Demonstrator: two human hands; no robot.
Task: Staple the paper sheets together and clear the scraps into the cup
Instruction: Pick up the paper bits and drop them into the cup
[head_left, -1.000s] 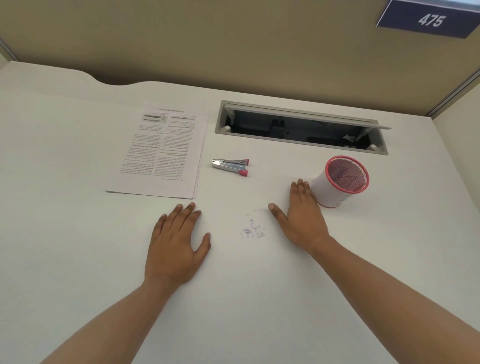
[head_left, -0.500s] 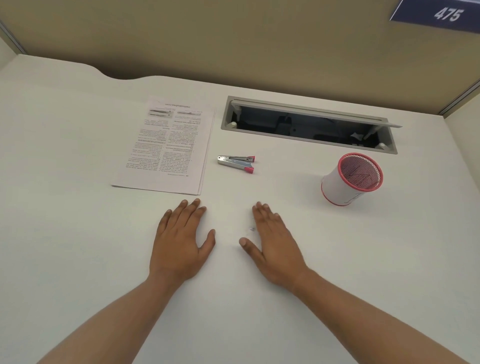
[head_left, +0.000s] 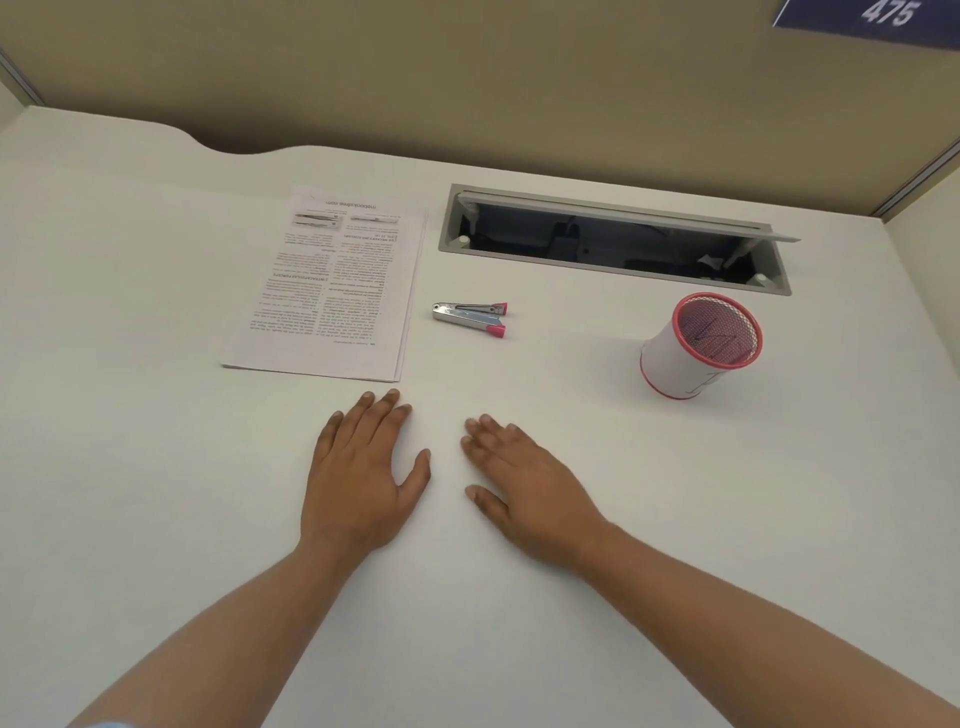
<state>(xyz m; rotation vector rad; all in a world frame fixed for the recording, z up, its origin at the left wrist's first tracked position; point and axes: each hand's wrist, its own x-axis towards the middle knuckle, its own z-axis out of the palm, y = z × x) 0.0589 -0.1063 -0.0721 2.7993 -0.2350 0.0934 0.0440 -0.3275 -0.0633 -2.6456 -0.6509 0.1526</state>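
White desk surface (head_left: 156, 467), both hands palm-down and flat on it, holding nothing. Left hand (head_left: 363, 478): four fingers close together, thumb spread toward the centre. Right hand (head_left: 530, 493): fingers lightly together and angled up-left, thumb apart; whether anything lies under the palm cannot be told. No scraps visible on the bare desk between or around the hands. Paper sheets (head_left: 337, 291) lie far-left of the hands, just beyond the left fingertips, not touching; long axis runs near-to-far with a slight lean right at the top, print upside-down to the viewer, so the page head points away. Right edges of the stack look slightly fanned. Stapler (head_left: 470, 317) rests just right of the stack, apart from it; long axis roughly left-right, metal hinge end toward the paper, two pink-tipped ends toward the cup (head_left: 698, 348), arms splayed. Cup stands well right, tilted in this wide view, pink mesh rim open upward. Open cable tray (head_left: 613, 241) sits beyond the stapler. Risks, as judged: stapling a fanned stack would fix the sheets misaligned; small scraps swept by a flat palm may scatter or stick to skin; a sweep toward the light cup could knock it over.
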